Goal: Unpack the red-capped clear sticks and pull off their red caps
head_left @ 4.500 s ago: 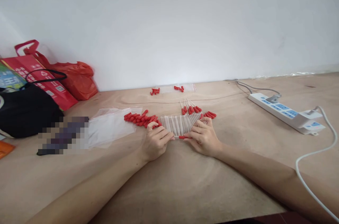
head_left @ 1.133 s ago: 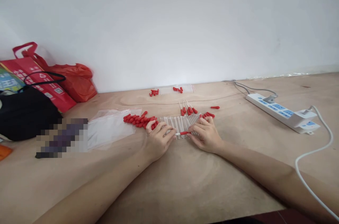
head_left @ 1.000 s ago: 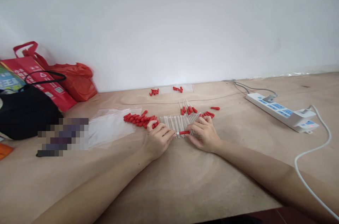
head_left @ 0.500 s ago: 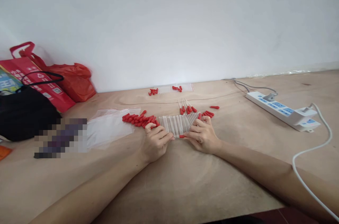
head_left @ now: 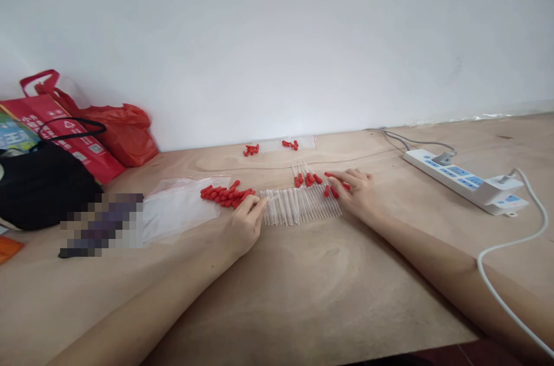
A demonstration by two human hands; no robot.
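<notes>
My left hand [head_left: 247,220] is closed in a pinch at the left end of a row of clear glass dropper tubes [head_left: 298,207]. A thin clear tube appears to stick out from its fingertips. Beside its knuckles lies a heap of red rubber bulbs [head_left: 225,195]. At the row's right end, my right hand [head_left: 357,190] pinches a red rubber bulb [head_left: 331,174] between thumb and fingers; whether a tube is attached is hidden. A few more red bulbs [head_left: 334,192] lie beneath that hand. Several droppers with bulbs fitted [head_left: 309,179] lie just behind the row.
Clear plastic bags [head_left: 182,213] lie to the left. Another bag with red-bulbed droppers [head_left: 272,145] is by the wall. A white power strip [head_left: 459,176] with a cable [head_left: 497,247] sits at right. Red bags [head_left: 125,135] and a black bag [head_left: 47,184] stand far left.
My hands were together at the row's front edge, with a tube and a red bulb between them. They have parted: the left moved back to the left, the right moved back and right.
</notes>
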